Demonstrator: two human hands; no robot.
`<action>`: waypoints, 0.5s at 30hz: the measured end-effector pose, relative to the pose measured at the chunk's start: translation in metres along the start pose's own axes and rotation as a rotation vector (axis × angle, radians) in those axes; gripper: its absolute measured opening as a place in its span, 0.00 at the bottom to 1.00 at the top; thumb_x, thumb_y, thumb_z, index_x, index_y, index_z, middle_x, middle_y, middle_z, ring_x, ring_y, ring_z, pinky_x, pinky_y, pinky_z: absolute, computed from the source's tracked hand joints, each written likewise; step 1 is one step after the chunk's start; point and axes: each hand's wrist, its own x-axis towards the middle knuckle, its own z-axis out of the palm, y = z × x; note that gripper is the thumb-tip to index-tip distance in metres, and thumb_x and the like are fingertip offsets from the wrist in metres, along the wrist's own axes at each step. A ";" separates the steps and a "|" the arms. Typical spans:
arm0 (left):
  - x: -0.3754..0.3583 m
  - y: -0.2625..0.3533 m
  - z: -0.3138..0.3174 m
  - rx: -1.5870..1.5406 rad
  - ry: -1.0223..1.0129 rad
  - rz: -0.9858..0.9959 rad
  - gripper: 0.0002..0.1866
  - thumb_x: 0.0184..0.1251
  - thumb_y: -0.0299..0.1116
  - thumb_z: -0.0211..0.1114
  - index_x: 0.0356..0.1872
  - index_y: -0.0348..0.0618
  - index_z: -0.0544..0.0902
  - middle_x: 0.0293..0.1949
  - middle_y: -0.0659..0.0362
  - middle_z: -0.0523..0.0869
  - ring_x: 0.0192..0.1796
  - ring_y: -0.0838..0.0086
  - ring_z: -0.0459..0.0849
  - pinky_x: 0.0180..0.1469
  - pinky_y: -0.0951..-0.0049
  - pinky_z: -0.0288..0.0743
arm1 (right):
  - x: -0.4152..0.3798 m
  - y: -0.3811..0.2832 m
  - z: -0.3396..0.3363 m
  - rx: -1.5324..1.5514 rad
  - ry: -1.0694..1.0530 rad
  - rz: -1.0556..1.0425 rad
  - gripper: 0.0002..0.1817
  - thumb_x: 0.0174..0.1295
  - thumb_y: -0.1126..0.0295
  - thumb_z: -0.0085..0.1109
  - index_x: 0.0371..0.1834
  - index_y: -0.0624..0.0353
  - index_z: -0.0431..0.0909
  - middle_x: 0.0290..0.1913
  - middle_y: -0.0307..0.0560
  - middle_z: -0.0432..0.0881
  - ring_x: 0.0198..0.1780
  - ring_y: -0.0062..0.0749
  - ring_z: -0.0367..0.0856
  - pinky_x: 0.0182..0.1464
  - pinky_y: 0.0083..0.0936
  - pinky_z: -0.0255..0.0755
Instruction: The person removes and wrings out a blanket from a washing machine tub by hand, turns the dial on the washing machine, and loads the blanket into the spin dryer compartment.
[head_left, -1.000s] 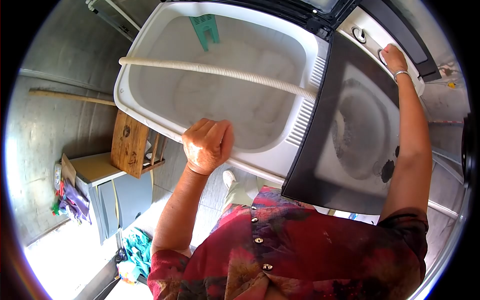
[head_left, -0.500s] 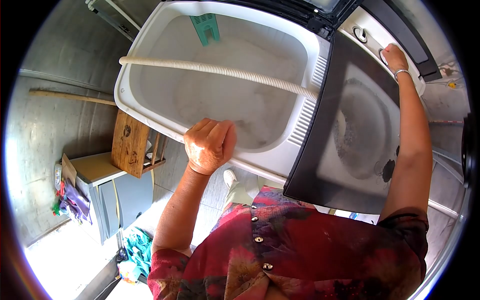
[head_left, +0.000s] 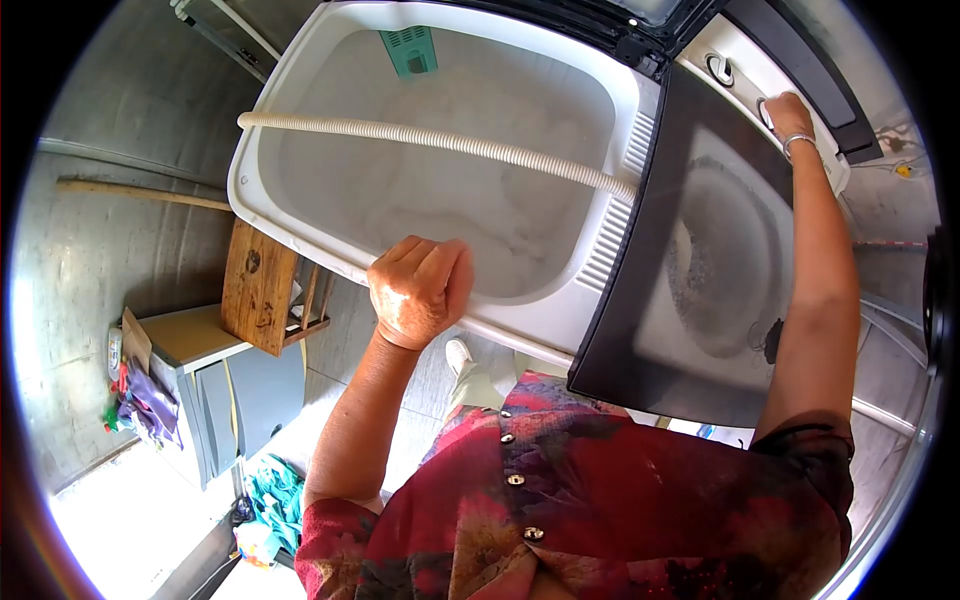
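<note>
A twin-tub washing machine (head_left: pixel 540 335) is in front of me, its wash tub full of cloudy grey water (head_left: pixel 430 205). My left hand (head_left: pixel 418 290) is closed over the tub's front rim, knuckles up and fingertips hidden. At the far right, my right hand (head_left: pixel 789 115) is curled round a control knob on the white panel (head_left: pixel 705 48), covering most of it. A second knob (head_left: pixel 719 68) shows beside it. A ribbed cream hose (head_left: pixel 430 138) lies across the tub. The green plastic filter piece (head_left: pixel 408 48) stands at the tub's back wall, its lower end in the water.
A dark translucent lid (head_left: pixel 640 340) covers the spin side, below my right forearm. To the left are a wooden stool (head_left: pixel 258 285), a grey cabinet (head_left: pixel 255 395) and a wooden stick (head_left: pixel 140 193). Teal cloth (head_left: pixel 275 495) lies lower left.
The cloudy water has swirled, and the filter's lower legs are now hidden. My right hand and forearm have shifted slightly left at the knob. The left hand stays in place.
</note>
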 end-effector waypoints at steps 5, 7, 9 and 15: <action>0.000 0.000 0.000 -0.001 0.008 0.003 0.02 0.42 0.21 0.58 0.19 0.41 0.77 0.14 0.59 0.74 0.17 0.69 0.73 0.19 0.75 0.66 | 0.015 0.011 0.005 0.129 -0.070 -0.049 0.22 0.48 0.57 0.47 0.33 0.69 0.74 0.31 0.60 0.77 0.30 0.43 0.78 0.35 0.32 0.69; -0.001 -0.002 0.002 0.029 0.025 0.017 0.03 0.40 0.23 0.60 0.19 0.43 0.75 0.14 0.61 0.75 0.17 0.70 0.74 0.19 0.75 0.67 | 0.008 0.019 -0.001 0.084 -0.120 -0.111 0.23 0.49 0.55 0.47 0.33 0.68 0.74 0.31 0.59 0.78 0.30 0.43 0.78 0.36 0.32 0.69; -0.002 0.000 0.001 0.015 0.023 0.033 0.03 0.41 0.24 0.60 0.19 0.43 0.75 0.13 0.61 0.75 0.17 0.69 0.73 0.18 0.74 0.67 | -0.011 0.024 -0.012 0.038 0.347 -0.319 0.26 0.50 0.48 0.48 0.37 0.62 0.76 0.33 0.54 0.79 0.37 0.45 0.77 0.42 0.32 0.67; -0.007 -0.006 -0.001 -0.123 0.084 0.124 0.03 0.42 0.24 0.60 0.18 0.43 0.75 0.13 0.61 0.73 0.16 0.69 0.72 0.18 0.73 0.66 | -0.218 0.054 -0.100 0.621 0.117 -0.484 0.10 0.56 0.66 0.50 0.34 0.61 0.74 0.18 0.33 0.71 0.19 0.12 0.65 0.21 0.13 0.60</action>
